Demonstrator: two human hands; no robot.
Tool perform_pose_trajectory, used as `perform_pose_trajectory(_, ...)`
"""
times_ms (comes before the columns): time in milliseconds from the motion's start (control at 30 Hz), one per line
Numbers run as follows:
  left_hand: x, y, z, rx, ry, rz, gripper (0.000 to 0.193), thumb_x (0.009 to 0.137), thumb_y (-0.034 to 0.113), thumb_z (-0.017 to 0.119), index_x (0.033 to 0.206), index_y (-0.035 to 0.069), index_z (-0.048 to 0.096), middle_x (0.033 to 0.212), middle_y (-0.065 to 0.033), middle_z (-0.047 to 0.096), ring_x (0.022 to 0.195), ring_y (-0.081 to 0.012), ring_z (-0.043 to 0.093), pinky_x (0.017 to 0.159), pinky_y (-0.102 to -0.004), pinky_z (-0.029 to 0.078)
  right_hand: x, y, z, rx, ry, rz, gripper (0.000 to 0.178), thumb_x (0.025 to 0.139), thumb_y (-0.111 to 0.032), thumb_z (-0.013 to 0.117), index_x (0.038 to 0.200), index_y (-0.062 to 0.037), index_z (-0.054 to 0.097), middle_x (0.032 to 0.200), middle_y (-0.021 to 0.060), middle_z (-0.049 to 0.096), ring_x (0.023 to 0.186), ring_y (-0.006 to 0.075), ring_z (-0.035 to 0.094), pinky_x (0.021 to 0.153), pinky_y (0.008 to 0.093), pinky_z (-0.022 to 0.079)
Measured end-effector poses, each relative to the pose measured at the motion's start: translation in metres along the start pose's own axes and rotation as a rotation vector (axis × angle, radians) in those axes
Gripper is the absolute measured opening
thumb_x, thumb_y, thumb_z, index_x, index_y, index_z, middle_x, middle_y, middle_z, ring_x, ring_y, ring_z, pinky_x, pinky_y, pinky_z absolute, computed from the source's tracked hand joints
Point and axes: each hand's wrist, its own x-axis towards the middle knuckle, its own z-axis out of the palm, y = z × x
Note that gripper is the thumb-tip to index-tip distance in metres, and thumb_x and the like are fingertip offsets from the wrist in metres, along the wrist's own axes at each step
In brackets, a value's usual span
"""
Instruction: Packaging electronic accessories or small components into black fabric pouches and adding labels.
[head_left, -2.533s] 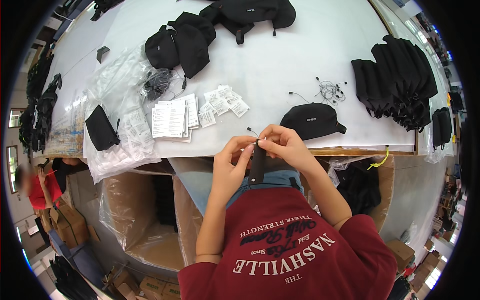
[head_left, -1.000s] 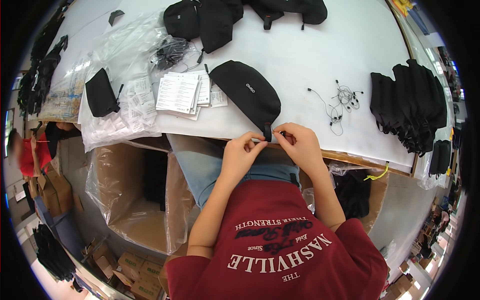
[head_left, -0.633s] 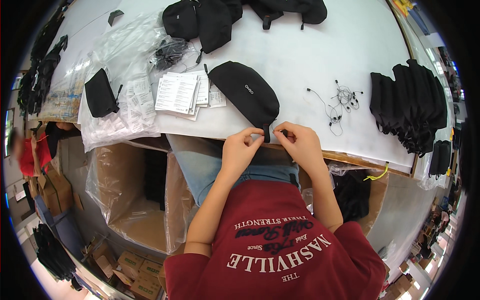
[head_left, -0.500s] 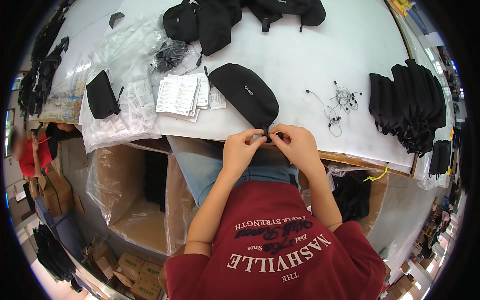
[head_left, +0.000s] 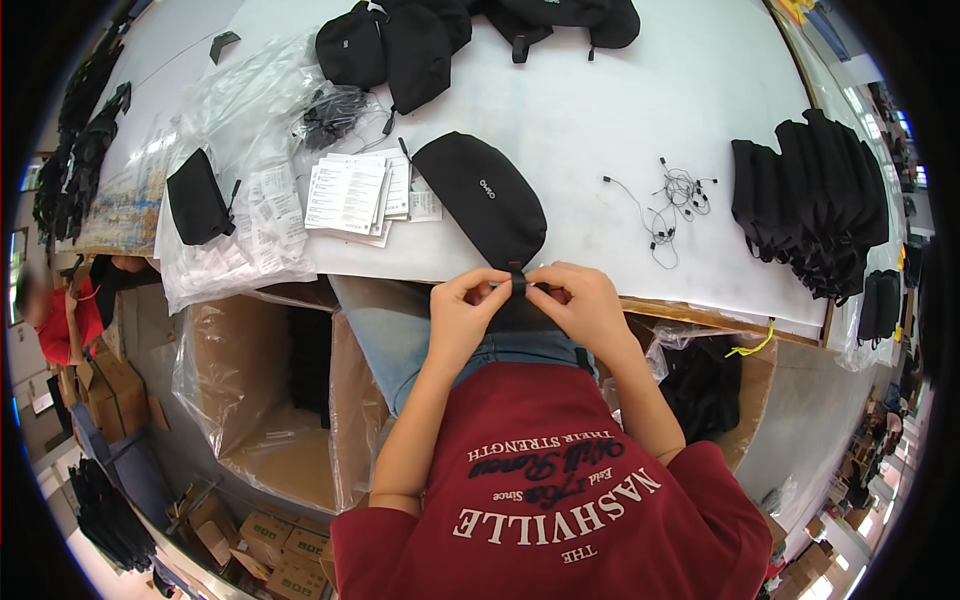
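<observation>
1. Black loop (head_left: pixel 518 284) near frame centre: I see the left hand (head_left: pixel 463 308) pinching it, the right hand (head_left: pixel 583 303) gripping a small dark piece (head_left: pixel 543 287) beside it.
2. The loop's pouch (head_left: pixel 482 200) lies just above.
3. More pouches (head_left: pixel 415 55) lie upper centre.

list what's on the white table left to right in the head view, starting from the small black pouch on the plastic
small black pouch → stack of white cards → larger black pouch → tangle of thin black cords → bundle of black pouches
</observation>
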Motion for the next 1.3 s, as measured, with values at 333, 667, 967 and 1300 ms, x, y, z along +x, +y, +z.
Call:
perform_pose_trajectory(333,-0.02,0.03,-0.011,-0.564,0.013,0.047,0.007,0.092,0.007,0.057,0.096,0.002,0.055,0.073,-0.0012,0.058,0.059,-0.0044,0.045,0.056,-0.0189,0.036,-0.008,-0.013,-0.003,0.864,-0.021,0.175,0.011,0.089,-0.008,0.063,0.097,-0.0042,0.057,0.083,-0.0007,0.059,0.073,0.0051,0.052,0.06,0.0196,0.039)
perform_pose_trajectory(667,-0.026,0.04,-0.006,-0.397,-0.02,0.058,0.009,0.092,0.009,0.059,0.093,0.001,0.061,0.071,0.0026,0.059,0.058,0.0007,0.045,0.051,-0.0153,0.027,-0.004,-0.023,0.0,1.082,-0.027,0.26,0.01,0.088,-0.008,0.066,0.092,-0.002,0.059,0.082,0.0079,0.066,0.075,0.0098,0.062,0.065,0.0213,0.046)
perform_pose_trajectory(967,-0.03,0.042,-0.008,-0.091,0.0,0.214,0.01,0.089,0.01,0.063,0.084,0.001,0.063,0.06,0.0044,0.053,0.051,-0.0003,0.037,0.046,-0.0196,0.022,-0.005,-0.025,0.006,1.054,-0.016,0.149,0.007,0.087,-0.004,0.067,0.084,0.0009,0.063,0.082,0.0029,0.063,0.078,0.0092,0.061,0.071,0.0224,0.047)
perform_pose_trajectory(1300,-0.035,0.059,-0.016,0.094,-0.077,0.207,0.007,0.085,0.004,0.067,0.085,0.001,0.061,0.057,0.0004,0.055,0.05,-0.0029,0.039,0.047,-0.0203,0.029,-0.009,-0.022,-0.001,0.854,-0.047,0.16,0.013,0.084,-0.011,0.071,0.078,-0.0028,0.064,0.07,-0.0047,0.057,0.061,-0.0003,0.043,0.054,0.0173,0.032)
